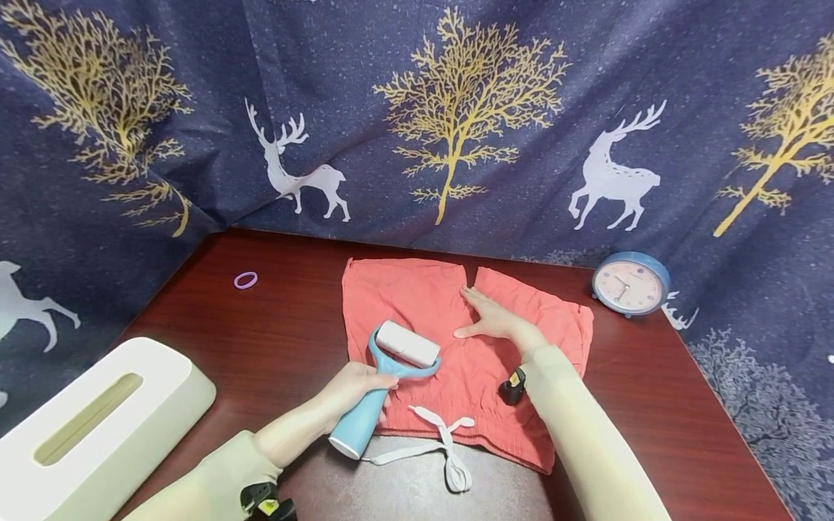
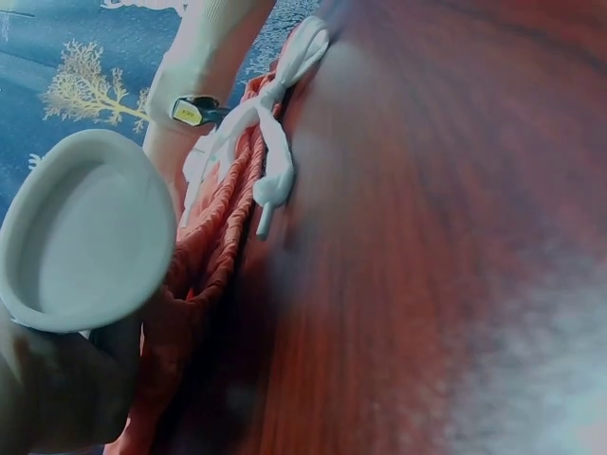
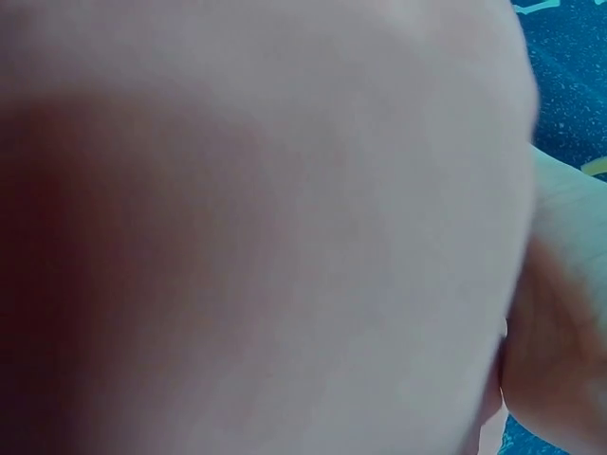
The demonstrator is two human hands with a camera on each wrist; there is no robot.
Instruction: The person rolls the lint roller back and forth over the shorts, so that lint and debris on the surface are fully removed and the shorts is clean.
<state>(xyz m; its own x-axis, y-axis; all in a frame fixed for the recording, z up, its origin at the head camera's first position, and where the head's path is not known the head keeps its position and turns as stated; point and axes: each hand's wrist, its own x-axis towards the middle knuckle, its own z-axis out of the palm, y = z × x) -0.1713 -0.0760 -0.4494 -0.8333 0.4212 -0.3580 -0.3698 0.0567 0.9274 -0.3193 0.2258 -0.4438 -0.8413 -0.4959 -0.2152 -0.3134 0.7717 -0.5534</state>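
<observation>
My left hand grips the blue handle of a lint roller, whose white roll lies over the left leg of coral-red shorts. In the left wrist view the pale end of the lint roller's handle fills the left side. My right hand rests on the shorts near the gap between the legs, thumb and fingers spread. A white drawstring tied in a bow hangs from the waistband, on the side nearest me. In the right wrist view, blurred skin of my right hand covers most of the frame.
A cream tissue box with a slot on top stands at the left. Behind it lies a small purple ring. At the back right is a blue round alarm clock. A dark blue patterned cloth hangs behind the reddish-brown table.
</observation>
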